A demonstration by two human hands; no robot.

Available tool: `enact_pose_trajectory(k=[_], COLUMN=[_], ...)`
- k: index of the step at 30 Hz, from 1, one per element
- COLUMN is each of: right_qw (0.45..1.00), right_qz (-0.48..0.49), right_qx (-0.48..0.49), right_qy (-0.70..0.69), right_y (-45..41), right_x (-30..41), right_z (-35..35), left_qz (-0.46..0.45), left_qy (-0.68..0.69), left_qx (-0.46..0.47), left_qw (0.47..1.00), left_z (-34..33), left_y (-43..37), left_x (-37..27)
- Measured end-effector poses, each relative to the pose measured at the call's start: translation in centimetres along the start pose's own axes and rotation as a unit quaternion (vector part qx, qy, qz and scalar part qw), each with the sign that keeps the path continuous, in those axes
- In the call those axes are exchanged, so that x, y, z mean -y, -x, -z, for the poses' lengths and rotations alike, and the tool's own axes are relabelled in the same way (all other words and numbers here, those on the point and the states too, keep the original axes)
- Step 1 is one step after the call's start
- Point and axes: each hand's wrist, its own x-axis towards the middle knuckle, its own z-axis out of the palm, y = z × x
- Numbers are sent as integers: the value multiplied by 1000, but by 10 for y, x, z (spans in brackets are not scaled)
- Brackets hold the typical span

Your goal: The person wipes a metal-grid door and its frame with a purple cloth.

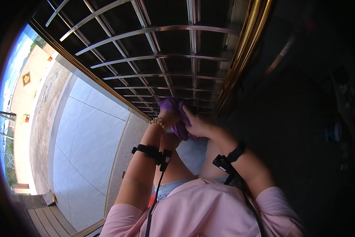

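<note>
A purple cloth (pixel 181 127) is bunched between my two hands, close to the lower part of a metal grille (pixel 162 56) with crossing silvery bars. My left hand (pixel 170 115), below a beaded bracelet (pixel 157 122), is on the cloth, which covers its fingers. My right hand (pixel 196 124) grips the cloth's right side, thumb and fingers around its folds. Whether the cloth touches the bars cannot be told. Both forearms wear black straps with small cabled devices.
Gold-coloured frame edges (pixel 239 59) border the grille. On the left lie pale floor tiles (pixel 85 127) beyond a grey sill (pixel 124 142), with a slatted bench-like surface (pixel 47 222) at lower left. The right side is dark, with a blurred pole (pixel 279 57) and a bluish container (pixel 333 132).
</note>
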Motion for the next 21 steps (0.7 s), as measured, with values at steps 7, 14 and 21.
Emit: enact_pose_trajectory(k=[7, 14, 21], right_qw=[997, 978, 991], right_qz=[-52, -31, -86], right_qx=[47, 49, 76], right_qy=[-31, 198, 68], right_y=[-20, 11, -21], right_x=[4, -1, -5], right_z=[18, 21, 28], left_qz=[76, 97, 39], left_qy=[-22, -25, -43], left_qx=[77, 33, 32], left_qw=[994, 994, 998], left_z=[5, 8, 5], left_y=[-3, 7, -1], left_x=[-7, -8, -13])
